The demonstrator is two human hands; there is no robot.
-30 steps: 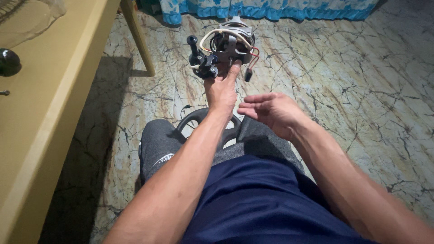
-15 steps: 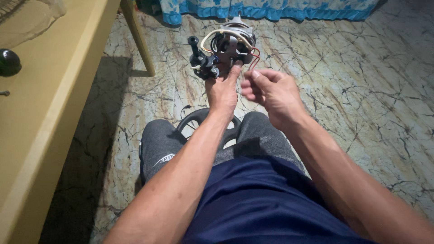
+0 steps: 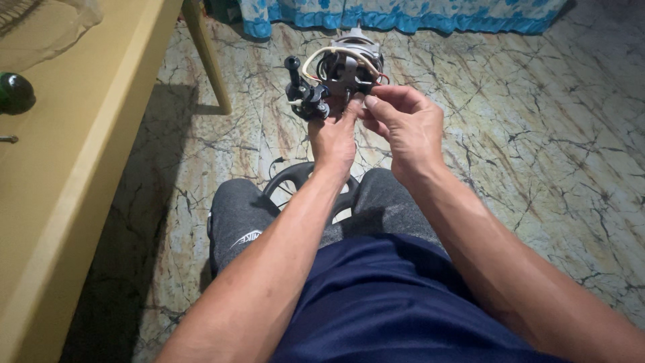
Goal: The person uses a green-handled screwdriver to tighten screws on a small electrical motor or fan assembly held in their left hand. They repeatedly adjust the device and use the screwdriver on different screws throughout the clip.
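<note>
Seated above a marbled stone floor, a person in dark blue shorts and grey knee sleeves holds a small electric motor out at arm's length over the knees. The left hand grips it from below, fingers curled up around its underside; the right hand has thumb and forefinger pinched together at the motor's right edge — on a wire or a small fitting, too small to tell which.

The motor looks dense and rigid for its size (metal frame, wound core), likely heavy enough to want a full grip on the body. Its cream and red wires and the black knobbed switch at the left look the delicate parts — poor places to take hold.

A dark curved ring sits between the knees, mostly hidden by the forearms. The motor's far side cannot be seen. To the left stands a yellow table, cut off by the frame, with a dark round thing on it, hard to identify. Beyond, a blue patterned cloth hangs to the floor.
</note>
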